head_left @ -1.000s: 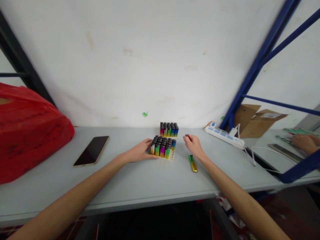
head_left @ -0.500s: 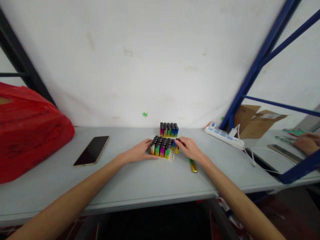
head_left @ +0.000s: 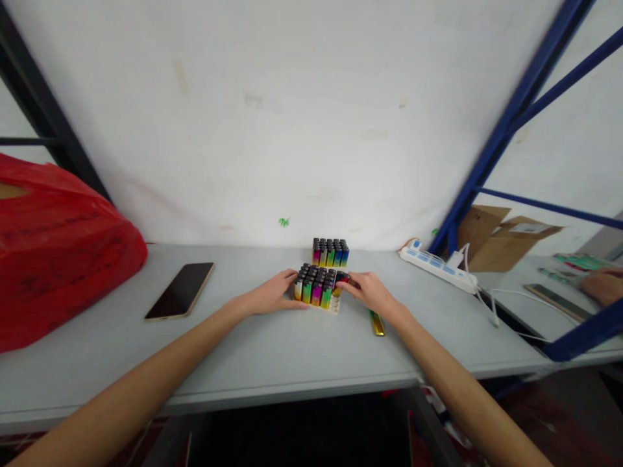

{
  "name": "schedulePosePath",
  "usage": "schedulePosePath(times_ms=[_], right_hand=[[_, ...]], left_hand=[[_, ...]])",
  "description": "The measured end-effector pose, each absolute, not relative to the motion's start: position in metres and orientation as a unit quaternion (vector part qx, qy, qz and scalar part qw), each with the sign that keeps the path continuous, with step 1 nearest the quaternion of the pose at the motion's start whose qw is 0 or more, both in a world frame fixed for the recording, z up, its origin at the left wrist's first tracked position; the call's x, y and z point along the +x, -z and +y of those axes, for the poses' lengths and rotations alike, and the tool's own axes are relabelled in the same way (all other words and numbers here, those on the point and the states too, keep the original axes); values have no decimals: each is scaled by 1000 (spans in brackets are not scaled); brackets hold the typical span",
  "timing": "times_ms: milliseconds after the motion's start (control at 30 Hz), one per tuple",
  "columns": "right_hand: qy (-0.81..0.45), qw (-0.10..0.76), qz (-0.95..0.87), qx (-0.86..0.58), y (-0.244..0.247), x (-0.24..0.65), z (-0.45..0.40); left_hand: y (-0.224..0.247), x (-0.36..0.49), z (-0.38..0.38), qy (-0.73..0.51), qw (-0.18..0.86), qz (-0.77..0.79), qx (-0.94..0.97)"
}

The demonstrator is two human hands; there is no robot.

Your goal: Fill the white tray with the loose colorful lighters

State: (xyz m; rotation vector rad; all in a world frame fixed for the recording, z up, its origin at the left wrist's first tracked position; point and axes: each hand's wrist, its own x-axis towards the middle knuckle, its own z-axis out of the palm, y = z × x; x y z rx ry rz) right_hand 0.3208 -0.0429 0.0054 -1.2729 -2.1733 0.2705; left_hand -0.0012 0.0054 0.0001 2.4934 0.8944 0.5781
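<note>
Several colourful lighters with black tops (head_left: 317,285) stand upright in rows in a white tray (head_left: 334,306). My left hand (head_left: 274,293) grips the tray's left side, thumb along the front edge and fingers round the back corner. Over the tray's right end, my right hand (head_left: 370,290) pinches a lighter (head_left: 342,277) with red and dark colours, partly hidden by the fingers. The tray's front right corner shows bare slots. One gold-and-green lighter (head_left: 376,324) lies on the table beneath my right wrist.
Behind the tray, a second block of upright lighters (head_left: 331,253) stands near the wall. A phone (head_left: 180,290) and a red bag (head_left: 63,253) are on the left. On the right are a power strip (head_left: 438,269), a carton (head_left: 501,240) and another person's hand (head_left: 603,285).
My right hand has moved slightly left with the lighter, bringing it from the tray's right side to over its right end. My left hand stays on the tray.
</note>
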Motion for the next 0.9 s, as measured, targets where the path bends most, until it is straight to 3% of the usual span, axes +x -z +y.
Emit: schedulePosePath(times_ms=[333, 600, 900], right_hand=[[-55, 231, -815, -528, -2, 315, -44], [-147, 272, -794, -524, -31, 352, -53], [-311, 146, -736, -583, -30, 388, -59]], left_hand=[[1, -1, 7, -201, 212, 322, 901], [2, -2, 8, -197, 205, 321, 903], [-1, 0, 6, -187, 205, 320, 906]])
